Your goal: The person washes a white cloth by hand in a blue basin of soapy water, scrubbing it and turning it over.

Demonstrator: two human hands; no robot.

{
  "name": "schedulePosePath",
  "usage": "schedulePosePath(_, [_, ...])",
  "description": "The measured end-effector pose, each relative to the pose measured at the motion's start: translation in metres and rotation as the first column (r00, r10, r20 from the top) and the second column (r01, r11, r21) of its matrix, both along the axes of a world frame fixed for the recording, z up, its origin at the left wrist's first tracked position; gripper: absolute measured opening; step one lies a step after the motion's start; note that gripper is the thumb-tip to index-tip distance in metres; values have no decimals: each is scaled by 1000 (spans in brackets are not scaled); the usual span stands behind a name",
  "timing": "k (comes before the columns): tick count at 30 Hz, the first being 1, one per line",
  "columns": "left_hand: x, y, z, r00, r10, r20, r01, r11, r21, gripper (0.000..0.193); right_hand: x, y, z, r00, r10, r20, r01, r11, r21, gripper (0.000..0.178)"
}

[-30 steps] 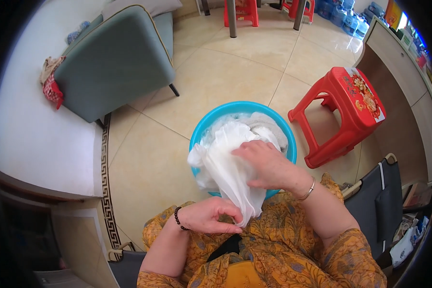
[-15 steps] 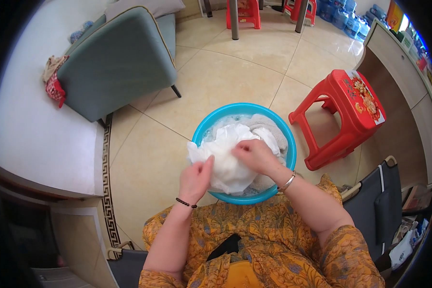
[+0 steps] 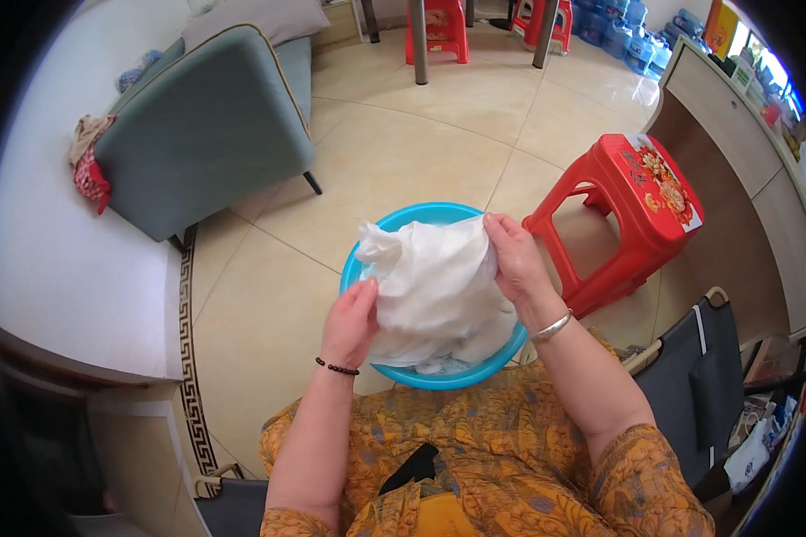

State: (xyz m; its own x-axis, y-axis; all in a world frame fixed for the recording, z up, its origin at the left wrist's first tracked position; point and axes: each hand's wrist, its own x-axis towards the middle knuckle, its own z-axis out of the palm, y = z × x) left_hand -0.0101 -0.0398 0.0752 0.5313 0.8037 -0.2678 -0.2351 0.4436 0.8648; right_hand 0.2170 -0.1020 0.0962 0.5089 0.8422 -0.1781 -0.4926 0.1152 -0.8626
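A wet white cloth (image 3: 434, 282) is stretched between my two hands over a round blue basin (image 3: 425, 381). My left hand (image 3: 351, 320), with a dark beaded bracelet at the wrist, pinches its left side. Higher up on the right, my right hand (image 3: 518, 255) grips the opposite edge between thumb and fingers; a silver bangle circles that wrist. The cloth's lower part hangs into the basin and hides most of what lies inside. Suds and some pale fabric show near the basin's front rim. Whether the cloth is a garment I cannot tell.
A red plastic stool (image 3: 622, 201) stands right of the basin. At the upper left is a grey-green sofa (image 3: 210, 130), with a reddish cloth (image 3: 90, 170) beside it. A dark folding chair (image 3: 698, 376) is at the lower right. Blue water bottles (image 3: 622, 36) sit far back, near a counter (image 3: 734, 125).
My hands have moved apart, the right one outward and up. The bunched white cloth is now lifted and spread, covering the grey fabric seen before. The view has shifted slightly.
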Motion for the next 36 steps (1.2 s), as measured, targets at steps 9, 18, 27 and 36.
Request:
schedulePosePath(9, [22, -15, 4, 1000, -14, 19, 15, 998, -57, 35, -26, -12, 17, 912, 405, -64, -409, 910, -64, 30])
schedulePosePath(18, [-5, 7, 16, 955, 73, 289, -34, 990, -136, 40, -5, -25, 28, -202, 264, 943, 291, 936, -199, 18])
schedulePosePath(27, [-1, -19, 9, 859, -45, 510, 198, 948, -251, 50, -78, -22, -11, 210, 509, 835, -433, 814, -387, 20])
schedulePosePath(36, [6, -30, 29, 916, -10, 402, -13, 998, 54, 72, -62, -3, -5, 894, 283, -348, -170, 932, 320, 31])
